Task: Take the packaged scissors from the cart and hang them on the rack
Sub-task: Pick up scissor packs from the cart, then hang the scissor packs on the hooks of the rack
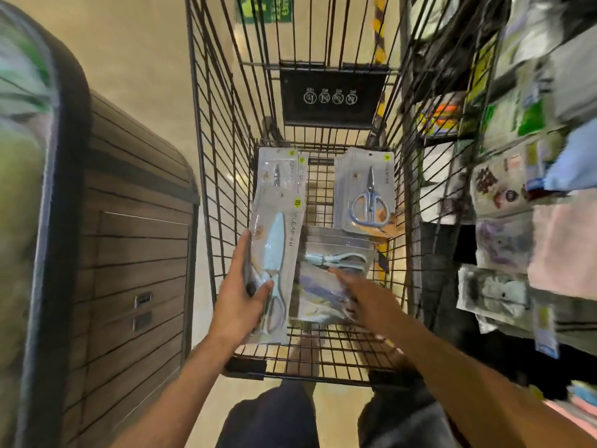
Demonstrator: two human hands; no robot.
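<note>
Looking down, I see a black wire cart [226, 156] with thin metal bars. My left hand [240, 297] holds one flat, shiny plastic pack of scissors [277, 253] with pale blue handles, thumb on the front. My right hand [365, 291] reaches to a second pack [336, 260] lying flat in the cart; it is blurry, so I cannot tell if the fingers grip. A third pack [366, 192] with round grey handles lies farther back, and a fourth [279, 171] peeks out behind the held one. To the right, a rack [504, 195] hangs many soft bags.
</note>
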